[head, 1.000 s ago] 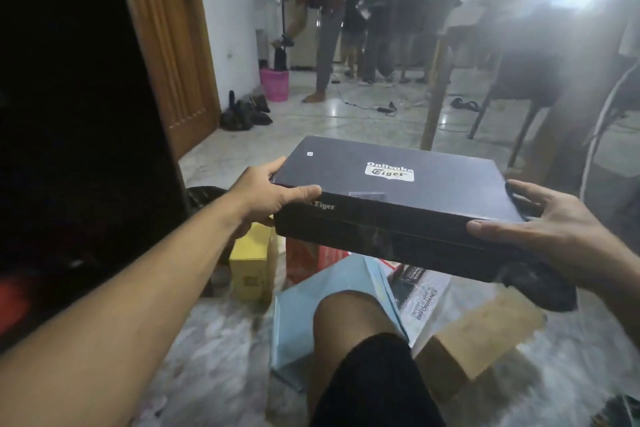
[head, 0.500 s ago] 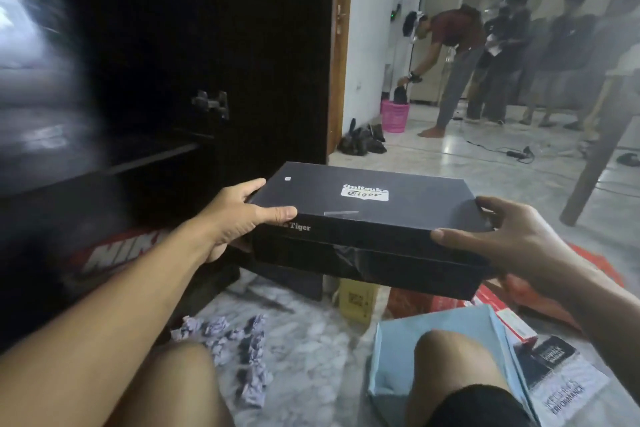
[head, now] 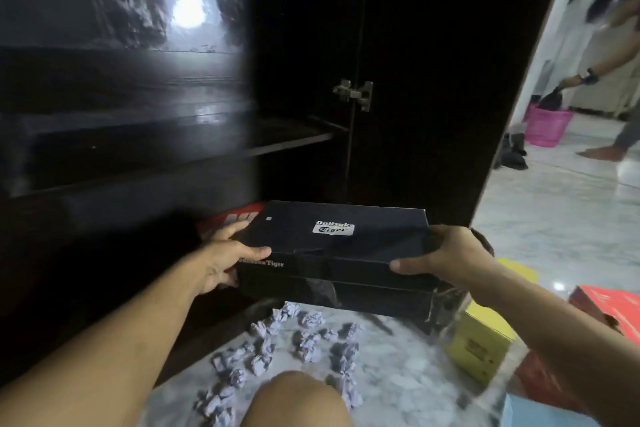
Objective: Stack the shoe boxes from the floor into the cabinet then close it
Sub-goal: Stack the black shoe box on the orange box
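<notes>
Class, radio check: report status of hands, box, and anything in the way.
Left hand and right hand gripping black box by its ends. Box held at open cabinet, above red box. Crumpled paper on floor below.

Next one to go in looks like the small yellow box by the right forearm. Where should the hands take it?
Take the yellow box by its two opposite side walls, coming down from above. It sits upright on the floor with its flat top showing, and looks small enough that one hand may span it. The red box stands close on its right.
</notes>
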### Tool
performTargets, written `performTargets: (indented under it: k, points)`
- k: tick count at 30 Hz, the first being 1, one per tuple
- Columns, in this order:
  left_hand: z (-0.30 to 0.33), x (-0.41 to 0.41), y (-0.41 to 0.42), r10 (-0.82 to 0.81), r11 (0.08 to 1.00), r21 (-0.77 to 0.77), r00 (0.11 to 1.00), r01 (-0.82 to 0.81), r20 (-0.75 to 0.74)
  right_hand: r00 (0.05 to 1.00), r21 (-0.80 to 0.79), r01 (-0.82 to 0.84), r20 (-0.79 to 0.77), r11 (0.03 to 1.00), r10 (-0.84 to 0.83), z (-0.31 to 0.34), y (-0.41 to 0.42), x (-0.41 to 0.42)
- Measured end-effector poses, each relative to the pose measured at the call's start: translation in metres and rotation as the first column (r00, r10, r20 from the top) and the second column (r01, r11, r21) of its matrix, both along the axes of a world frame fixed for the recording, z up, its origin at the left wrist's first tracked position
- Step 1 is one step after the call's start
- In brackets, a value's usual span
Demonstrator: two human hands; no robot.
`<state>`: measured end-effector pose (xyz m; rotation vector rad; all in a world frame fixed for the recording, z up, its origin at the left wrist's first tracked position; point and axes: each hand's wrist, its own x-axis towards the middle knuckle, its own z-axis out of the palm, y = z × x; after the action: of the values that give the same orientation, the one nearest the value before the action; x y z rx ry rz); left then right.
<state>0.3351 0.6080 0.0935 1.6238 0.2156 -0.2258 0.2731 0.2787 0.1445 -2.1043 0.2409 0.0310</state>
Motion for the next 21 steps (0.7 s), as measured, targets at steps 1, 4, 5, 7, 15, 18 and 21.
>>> performTargets:
  k: [1,4,5,7,15,18,21]
  points:
    - [-0.009,0.007,0.011,0.03,0.999,0.014,0.999,-0.03,-0.012,0.999,0.015,-0.028,-0.024,1.0,0.028,-0.006,0.008,0.016]
    - [-0.027,0.022,0.037,0.119,0.992,0.044,0.992,-0.118,-0.027,0.992,0.034,-0.107,-0.057,0.994,0.109,-0.027,0.031,0.061]
    - [-0.032,0.028,0.045,0.151,0.987,0.052,0.988,-0.15,-0.022,0.99,0.034,-0.128,-0.061,0.991,0.13,-0.034,0.038,0.077]
    - [-0.039,0.041,0.057,0.209,0.975,0.075,0.978,-0.208,-0.01,0.983,0.034,-0.169,-0.062,0.985,0.171,-0.045,0.054,0.11]
    - [-0.066,0.103,0.088,0.4,0.905,0.144,0.916,-0.4,0.029,0.959,0.012,-0.274,-0.069,0.962,0.275,-0.084,0.106,0.234]
    - [-0.08,0.126,0.096,0.437,0.882,0.173,0.898,-0.439,0.049,0.959,0.0,-0.281,-0.049,0.96,0.28,-0.099,0.121,0.274]
    - [-0.093,0.146,0.098,0.47,0.857,0.201,0.88,-0.474,0.072,0.954,-0.055,-0.3,-0.019,0.952,0.3,-0.114,0.131,0.308]
